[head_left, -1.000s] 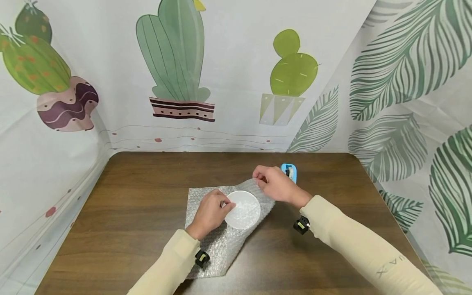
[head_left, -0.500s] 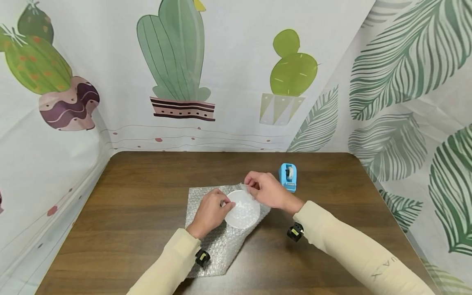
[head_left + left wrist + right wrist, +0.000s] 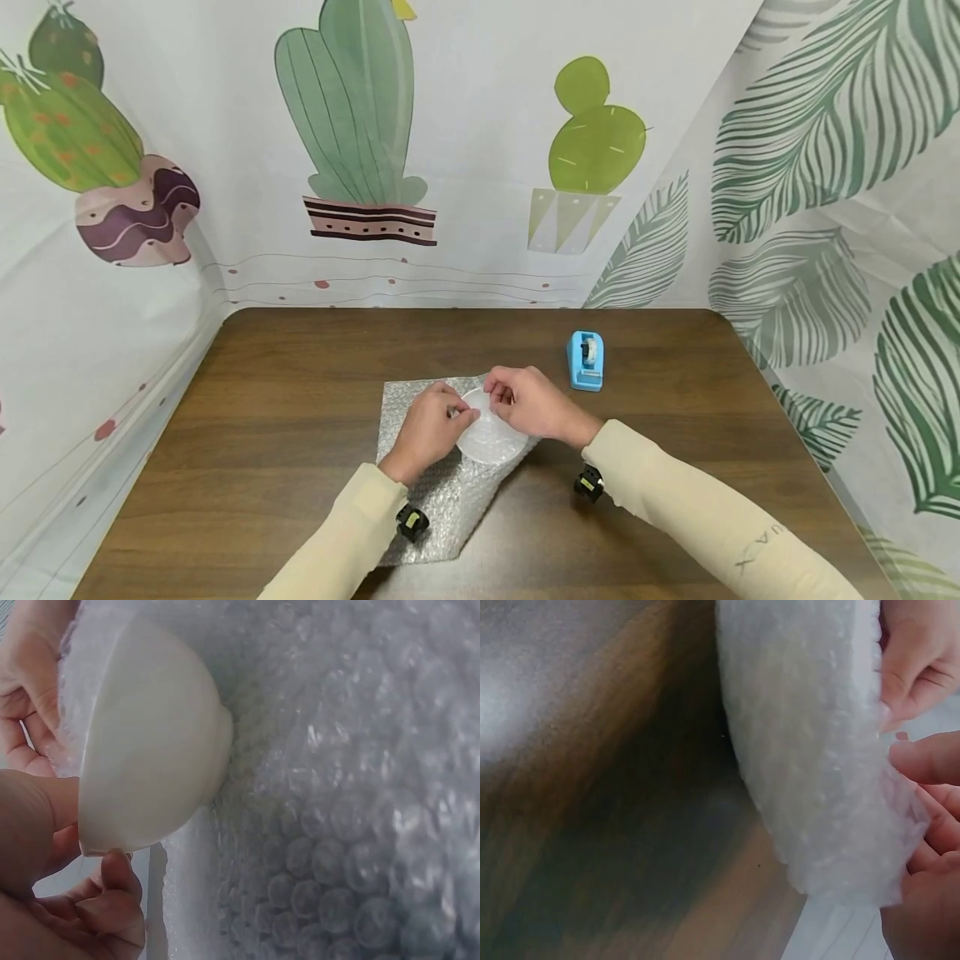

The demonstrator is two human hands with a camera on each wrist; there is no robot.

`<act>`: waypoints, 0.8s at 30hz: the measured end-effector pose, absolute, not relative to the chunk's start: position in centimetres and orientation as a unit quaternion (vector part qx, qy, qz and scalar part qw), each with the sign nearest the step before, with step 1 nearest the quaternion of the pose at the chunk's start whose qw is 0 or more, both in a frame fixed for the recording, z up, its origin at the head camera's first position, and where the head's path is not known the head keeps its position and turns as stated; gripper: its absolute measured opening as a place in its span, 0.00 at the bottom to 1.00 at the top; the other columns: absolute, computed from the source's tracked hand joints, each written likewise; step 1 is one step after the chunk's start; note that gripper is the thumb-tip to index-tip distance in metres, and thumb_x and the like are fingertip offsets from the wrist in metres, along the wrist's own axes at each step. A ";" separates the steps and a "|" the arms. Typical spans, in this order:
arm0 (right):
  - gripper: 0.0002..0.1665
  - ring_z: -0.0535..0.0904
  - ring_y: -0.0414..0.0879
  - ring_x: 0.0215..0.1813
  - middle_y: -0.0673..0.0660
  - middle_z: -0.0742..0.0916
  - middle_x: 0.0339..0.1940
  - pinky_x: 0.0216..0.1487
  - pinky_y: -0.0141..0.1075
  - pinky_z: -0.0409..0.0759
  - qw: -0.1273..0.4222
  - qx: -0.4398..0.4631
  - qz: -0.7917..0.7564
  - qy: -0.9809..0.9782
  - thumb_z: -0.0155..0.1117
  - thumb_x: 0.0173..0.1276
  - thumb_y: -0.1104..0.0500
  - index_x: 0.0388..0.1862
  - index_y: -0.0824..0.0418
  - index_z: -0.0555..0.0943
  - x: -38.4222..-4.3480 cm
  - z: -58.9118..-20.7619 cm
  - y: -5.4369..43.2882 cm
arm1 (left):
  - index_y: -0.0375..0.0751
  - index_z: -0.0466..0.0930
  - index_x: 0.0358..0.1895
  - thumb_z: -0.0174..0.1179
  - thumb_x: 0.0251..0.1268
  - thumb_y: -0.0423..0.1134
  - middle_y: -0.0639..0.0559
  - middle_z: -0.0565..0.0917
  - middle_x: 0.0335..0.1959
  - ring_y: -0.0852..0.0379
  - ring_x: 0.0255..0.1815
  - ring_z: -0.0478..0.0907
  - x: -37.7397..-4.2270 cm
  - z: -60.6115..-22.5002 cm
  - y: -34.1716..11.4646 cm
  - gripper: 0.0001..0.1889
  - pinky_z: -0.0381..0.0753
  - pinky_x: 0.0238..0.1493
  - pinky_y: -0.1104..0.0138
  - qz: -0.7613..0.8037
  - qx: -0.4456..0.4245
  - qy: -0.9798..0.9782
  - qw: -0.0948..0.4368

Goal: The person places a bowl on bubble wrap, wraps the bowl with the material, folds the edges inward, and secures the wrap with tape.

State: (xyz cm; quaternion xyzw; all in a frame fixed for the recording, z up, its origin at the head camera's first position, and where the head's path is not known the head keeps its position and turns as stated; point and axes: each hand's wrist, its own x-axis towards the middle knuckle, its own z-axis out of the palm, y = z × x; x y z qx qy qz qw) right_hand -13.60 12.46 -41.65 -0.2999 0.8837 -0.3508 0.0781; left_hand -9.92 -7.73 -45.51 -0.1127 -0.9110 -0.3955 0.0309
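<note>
A white bowl [image 3: 150,742] stands on a sheet of bubble wrap [image 3: 427,508], its right side covered by a raised flap. With thumb and fingers my left hand [image 3: 428,433] pinches the bowl's rim on its left side. My right hand [image 3: 536,404] holds the edge of the bubble wrap at the bowl's far right rim, thumb and fingers curled over it. In the right wrist view the bubble wrap [image 3: 810,750] lies up along the bowl's outer wall, with the right hand's fingers [image 3: 930,757] at its edge.
A blue tape dispenser [image 3: 586,361] stands on the brown wooden table [image 3: 285,433], beyond the right hand. Printed fabric [image 3: 487,167] hangs behind the table and along its sides.
My right hand has moved left and nearer, drawing the bubble wrap flap over toward the bowl's rim. The tape dispenser has come into full view. My left hand keeps its place on the bowl.
</note>
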 end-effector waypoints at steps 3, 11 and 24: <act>0.10 0.79 0.36 0.32 0.50 0.87 0.31 0.35 0.27 0.78 0.063 -0.310 -0.340 0.886 0.70 0.65 0.70 0.45 0.64 0.83 -13.4 -41.9 12.3 | 0.40 0.92 0.26 0.71 0.66 0.37 0.48 0.84 0.39 0.60 0.34 0.76 -10.0 -45.5 -7.8 0.10 0.77 0.36 0.68 -0.427 -0.105 -0.898 0.015; 0.16 0.81 0.35 0.33 0.48 0.90 0.32 0.38 0.28 0.80 0.018 -0.317 -0.329 0.889 0.73 0.63 0.69 0.50 0.64 0.83 -13.1 -42.6 12.2 | 0.35 0.77 0.12 0.65 0.73 0.36 0.45 0.84 0.40 0.53 0.51 0.80 -10.4 -45.7 -8.0 0.25 0.80 0.53 0.60 -0.510 -0.072 -0.857 -0.030; 0.17 0.88 0.41 0.37 0.51 0.93 0.35 0.40 0.31 0.82 -0.008 -0.332 -0.317 0.889 0.77 0.63 0.66 0.48 0.59 0.82 -12.4 -42.7 11.9 | 0.32 0.89 0.23 0.62 0.74 0.37 0.38 0.86 0.59 0.43 0.67 0.79 -10.6 -45.5 -7.7 0.19 0.77 0.67 0.47 -0.567 -0.016 -0.819 -0.084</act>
